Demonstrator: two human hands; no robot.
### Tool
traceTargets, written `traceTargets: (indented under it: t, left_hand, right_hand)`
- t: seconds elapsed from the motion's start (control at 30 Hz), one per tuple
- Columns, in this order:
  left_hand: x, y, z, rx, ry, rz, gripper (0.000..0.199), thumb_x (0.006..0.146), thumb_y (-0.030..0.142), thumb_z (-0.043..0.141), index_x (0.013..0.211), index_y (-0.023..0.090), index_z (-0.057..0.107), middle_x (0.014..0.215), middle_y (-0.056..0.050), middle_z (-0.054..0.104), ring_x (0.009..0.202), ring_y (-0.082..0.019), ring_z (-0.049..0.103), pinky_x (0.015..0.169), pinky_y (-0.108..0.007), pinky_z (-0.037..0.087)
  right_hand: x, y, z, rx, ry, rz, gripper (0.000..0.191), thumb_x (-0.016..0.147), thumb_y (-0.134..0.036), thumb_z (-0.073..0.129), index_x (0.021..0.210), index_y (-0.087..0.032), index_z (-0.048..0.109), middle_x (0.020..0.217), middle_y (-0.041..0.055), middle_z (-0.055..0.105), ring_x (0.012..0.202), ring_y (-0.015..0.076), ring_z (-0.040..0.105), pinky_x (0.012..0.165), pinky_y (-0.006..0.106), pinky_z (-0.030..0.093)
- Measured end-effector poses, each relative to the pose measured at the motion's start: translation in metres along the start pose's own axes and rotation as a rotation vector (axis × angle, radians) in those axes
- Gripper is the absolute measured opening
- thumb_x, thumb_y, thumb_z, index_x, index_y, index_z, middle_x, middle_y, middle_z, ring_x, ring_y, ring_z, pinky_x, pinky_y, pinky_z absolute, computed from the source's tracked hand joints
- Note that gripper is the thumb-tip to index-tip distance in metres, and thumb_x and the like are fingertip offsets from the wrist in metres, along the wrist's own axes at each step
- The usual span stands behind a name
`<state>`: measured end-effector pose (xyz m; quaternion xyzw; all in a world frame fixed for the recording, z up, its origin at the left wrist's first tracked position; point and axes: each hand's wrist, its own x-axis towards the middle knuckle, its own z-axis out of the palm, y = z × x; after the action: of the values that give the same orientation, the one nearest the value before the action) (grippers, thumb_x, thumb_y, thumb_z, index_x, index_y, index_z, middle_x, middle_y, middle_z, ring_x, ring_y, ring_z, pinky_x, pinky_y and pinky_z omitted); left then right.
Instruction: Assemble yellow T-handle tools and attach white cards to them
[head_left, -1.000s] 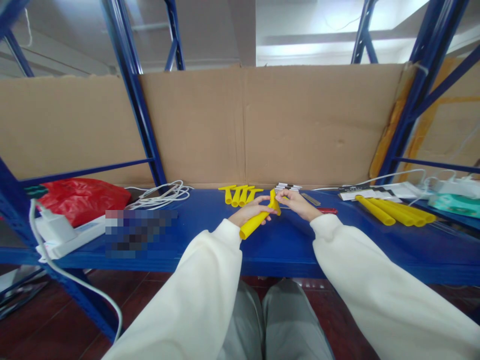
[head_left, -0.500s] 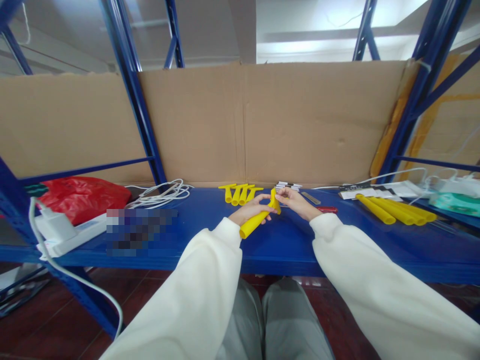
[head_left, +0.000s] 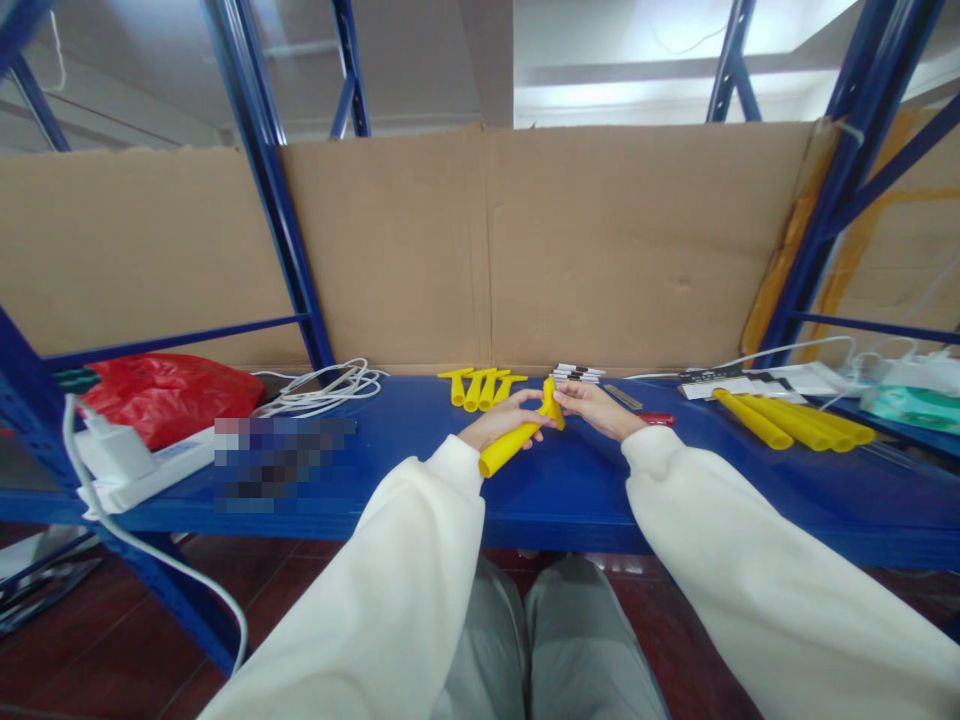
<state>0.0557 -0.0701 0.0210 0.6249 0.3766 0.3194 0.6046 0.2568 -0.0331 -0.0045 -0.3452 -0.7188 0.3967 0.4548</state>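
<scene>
My left hand (head_left: 504, 420) is wrapped round a yellow tube (head_left: 504, 453), whose open end points down and toward me. At the tube's far end sits a yellow T-shaped head (head_left: 553, 408); whether it is one piece with the tube I cannot tell. The fingers of my right hand (head_left: 591, 406) pinch this head from the right. Just beyond my left hand, several yellow T-shaped pieces (head_left: 472, 390) lie in a row. A red-handled tool (head_left: 657, 419) is beside my right wrist, partly hidden by the sleeve.
The blue shelf (head_left: 420, 490) backs onto a cardboard panel (head_left: 390, 250). Several yellow tubes (head_left: 765, 425) lie at right. Black-and-white strips (head_left: 577, 373) and a flat metal strip (head_left: 624, 397) lie behind my right hand. At left are white cables (head_left: 337, 385), a red bag (head_left: 176, 395) and a power strip (head_left: 176, 462).
My right fingers have shifted very slightly on the yellow head, which has turned a little. My left hand keeps its hold on the tube.
</scene>
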Motion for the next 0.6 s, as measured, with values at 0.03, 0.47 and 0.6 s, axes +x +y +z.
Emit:
traceTargets:
  t: [0.03, 0.47, 0.6]
  left_hand:
    - [-0.0002, 0.0002, 0.0000, -0.001, 0.000, -0.001, 0.064, 0.076, 0.014, 0.076, 0.134, 0.023, 0.052, 0.093, -0.006, 0.075, 0.058, -0.011, 0.064, 0.048, -0.018, 0.046]
    - [-0.0036, 0.0038, 0.0014, -0.013, -0.005, -0.011, 0.067, 0.076, 0.011, 0.074, 0.138, 0.019, 0.049, 0.088, -0.005, 0.075, 0.054, -0.011, 0.062, 0.046, -0.018, 0.045]
    - [-0.0044, 0.0045, 0.0033, -0.018, 0.005, -0.014, 0.066, 0.076, 0.010, 0.073, 0.137, 0.021, 0.049, 0.087, -0.004, 0.074, 0.053, -0.010, 0.062, 0.044, -0.017, 0.044]
  right_hand:
    - [0.0001, 0.0001, -0.0001, 0.006, 0.000, 0.002, 0.048, 0.067, -0.065, 0.078, 0.081, -0.021, 0.067, 0.076, 0.0014, 0.066, 0.071, 0.0159, 0.058, 0.066, 0.030, 0.046]
    - [0.0010, 0.0000, 0.0008, 0.070, 0.022, 0.012, 0.052, 0.060, -0.066, 0.084, 0.076, -0.020, 0.068, 0.072, -0.0012, 0.063, 0.068, 0.0139, 0.055, 0.067, 0.028, 0.044]
    - [0.0017, 0.0021, -0.0007, 0.078, 0.009, 0.004, 0.051, 0.061, -0.065, 0.083, 0.076, -0.020, 0.068, 0.072, -0.0004, 0.063, 0.069, 0.0144, 0.055, 0.068, 0.030, 0.044]
